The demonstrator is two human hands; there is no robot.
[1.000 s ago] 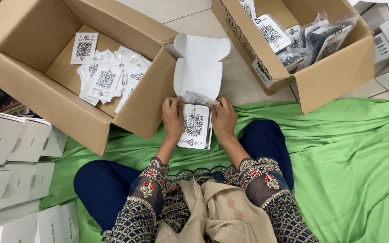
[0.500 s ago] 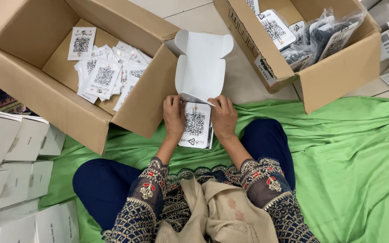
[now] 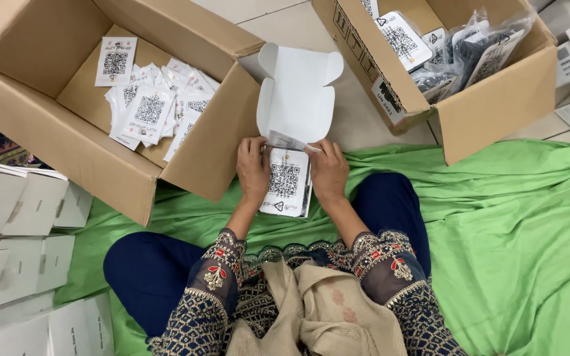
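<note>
Green cloth (image 3: 509, 224), stacked white boxes (image 3: 14, 217) (left side)

Obstacles: 2 open cardboard cartons. Left carton (image 3: 80, 158) wall stands just beside the left hand (image 3: 253, 173); right carton (image 3: 496, 109) sits farther off, ahead of the right hand (image 3: 328, 173). Upright white box lid (image 3: 296, 92) fills the gap between them. Stacked white boxes (image 3: 21, 217) block the far left. Free room: bare green cloth (image 3: 516, 250) to the right.

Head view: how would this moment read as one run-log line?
left hand: on white box | right hand: same box | card: inside | lid: open
</note>
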